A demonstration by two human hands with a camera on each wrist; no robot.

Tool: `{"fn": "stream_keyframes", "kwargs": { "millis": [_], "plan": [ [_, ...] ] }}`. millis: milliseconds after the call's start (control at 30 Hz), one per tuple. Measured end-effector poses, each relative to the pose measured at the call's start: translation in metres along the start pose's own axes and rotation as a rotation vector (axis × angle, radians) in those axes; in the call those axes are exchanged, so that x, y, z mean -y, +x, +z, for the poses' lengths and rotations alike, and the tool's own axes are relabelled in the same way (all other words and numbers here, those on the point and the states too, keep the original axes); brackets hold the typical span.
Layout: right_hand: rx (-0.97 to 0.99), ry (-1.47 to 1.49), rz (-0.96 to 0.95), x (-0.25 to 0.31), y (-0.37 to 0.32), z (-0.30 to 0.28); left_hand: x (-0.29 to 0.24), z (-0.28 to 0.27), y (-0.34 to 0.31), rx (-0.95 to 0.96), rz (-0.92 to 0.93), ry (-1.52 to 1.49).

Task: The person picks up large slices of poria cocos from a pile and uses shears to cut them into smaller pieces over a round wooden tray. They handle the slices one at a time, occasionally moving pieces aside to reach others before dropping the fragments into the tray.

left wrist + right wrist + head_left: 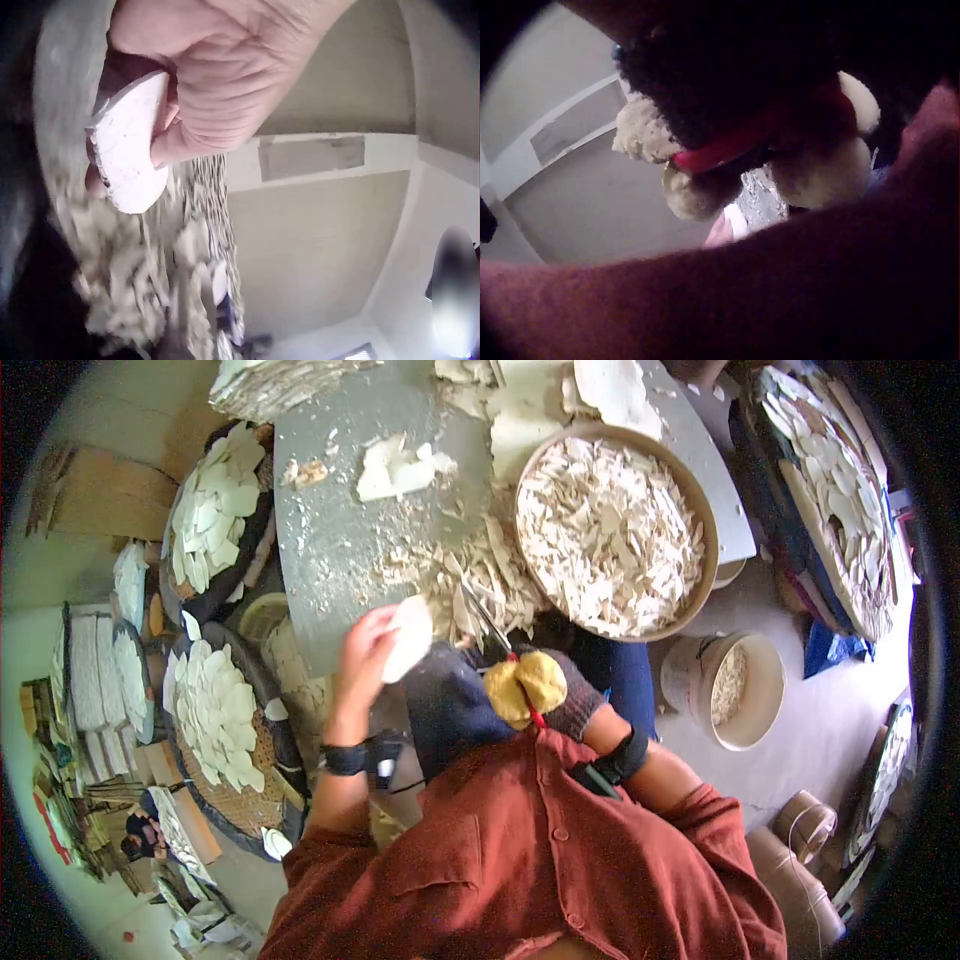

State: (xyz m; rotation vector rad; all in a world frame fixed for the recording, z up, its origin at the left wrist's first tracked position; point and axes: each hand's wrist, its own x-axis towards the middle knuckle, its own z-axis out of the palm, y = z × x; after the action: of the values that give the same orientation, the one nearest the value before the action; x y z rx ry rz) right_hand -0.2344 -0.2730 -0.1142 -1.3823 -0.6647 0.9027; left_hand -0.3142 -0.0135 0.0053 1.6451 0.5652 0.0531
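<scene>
The left hand (366,660) pinches a thin, pale, rounded piece (410,640) near the table's front edge. In the left wrist view, thumb and fingers of the hand (217,82) hold that piece (131,146) by its side. Gloved in dark knit, the right hand (572,695) grips a cutting tool with metal blades (485,610), red handles and yellow padding (525,686). The blades point toward the scraps, apart from the piece. The right wrist view is dark; it shows the glove (727,82), a red handle (720,150) and padding (825,169).
A grey table (320,550) bears scraps and a round tray (707,525) full of pale chips. On the floor at right stands a bucket (690,680) with chips inside. Baskets of flat pale pieces (215,710) are at left, and another rack of pieces (830,490) is at right.
</scene>
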Motion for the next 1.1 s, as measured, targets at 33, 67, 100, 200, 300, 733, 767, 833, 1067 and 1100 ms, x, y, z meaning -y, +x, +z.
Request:
{"fn": "stream_keyframes", "kwargs": {
  "millis": [33, 67, 100, 200, 300, 733, 767, 833, 1067, 1100],
  "plan": [
    [-0.013, 0.005, 0.004, -0.004, -0.001, 0.0, 0.006, -0.033, -0.005, -0.12, 0.023, 0.103],
    [-0.034, 0.051, 0.054, -0.004, -0.004, -0.002, 0.01, -0.069, -0.008, -0.178, 0.045, 0.276],
    [-0.07, 0.181, 0.137, -0.004, -0.007, -0.002, 0.012, -0.107, -0.011, -0.245, -0.039, 0.445],
    [-0.065, 0.263, 0.192, -0.007, -0.004, -0.001, -0.027, -0.139, -0.016, -0.542, 0.079, 0.941],
    [-0.014, 0.184, 0.164, 0.01, -0.003, 0.006, -0.039, -0.127, 0.031, -0.441, 0.266, 0.807],
    [0.026, 0.418, 0.263, 0.0, -0.031, -0.003, -0.042, 0.033, 0.27, -0.376, 0.122, 0.732],
    [0.032, 0.433, 0.291, -0.005, -0.035, -0.001, -0.035, 0.029, 0.274, -0.363, 0.118, 0.673],
    [0.054, 0.379, 0.26, -0.041, -0.035, 0.006, -0.039, 0.027, 0.263, -0.24, 0.035, 0.438],
    [-0.026, 0.559, 0.151, 0.031, -0.026, 0.0, -0.051, 0.03, 0.127, 0.071, -0.053, -0.115],
    [0.129, 1.016, 0.093, 0.028, -0.016, 0.008, -0.048, 0.033, 0.108, 0.081, -0.077, -0.131]
  ]
}}
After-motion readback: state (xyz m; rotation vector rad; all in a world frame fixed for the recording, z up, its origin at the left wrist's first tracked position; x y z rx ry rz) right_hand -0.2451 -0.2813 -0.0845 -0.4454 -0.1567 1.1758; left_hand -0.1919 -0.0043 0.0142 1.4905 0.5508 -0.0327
